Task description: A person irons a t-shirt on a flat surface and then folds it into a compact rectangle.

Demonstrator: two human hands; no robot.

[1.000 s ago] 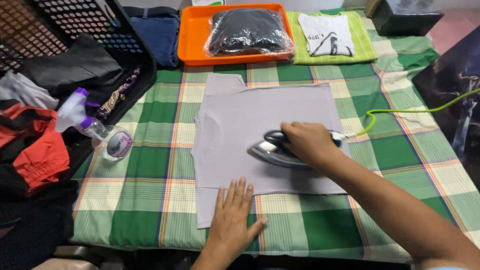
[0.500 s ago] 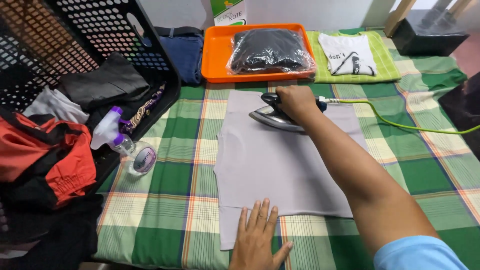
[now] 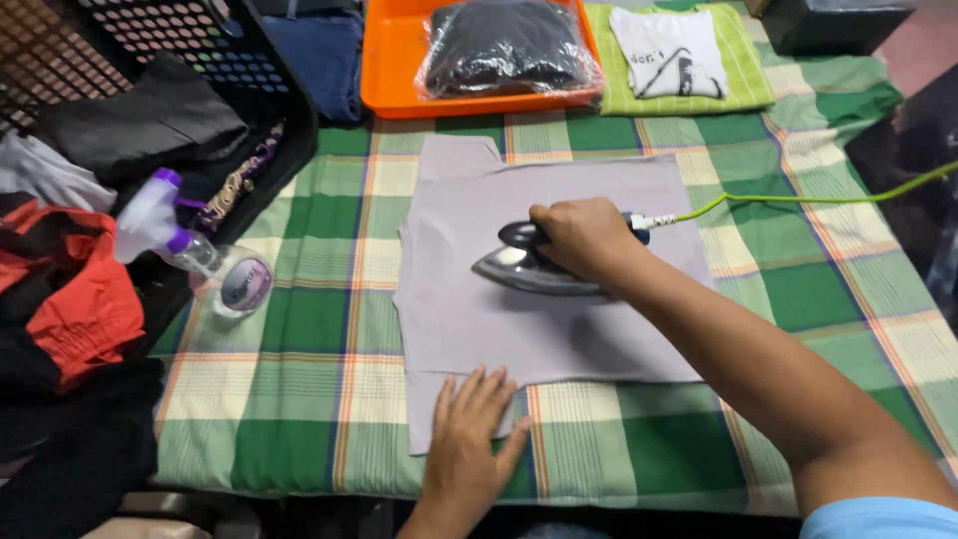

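Right hand: grip clenched on the iron handle, centre of frame.
Iron: flat on the grey cloth, tip pointing left.
Left hand: grip released, palm flat on the cloth's lower edge, bottom centre.
Cloth: spread on the green checked surface.
Cord: green, running from the iron to the right edge.
Spray bottle: lying left of the cloth.
Basket: black, upper left, holding clothes.
Tray: orange, top centre, with a bagged dark garment.
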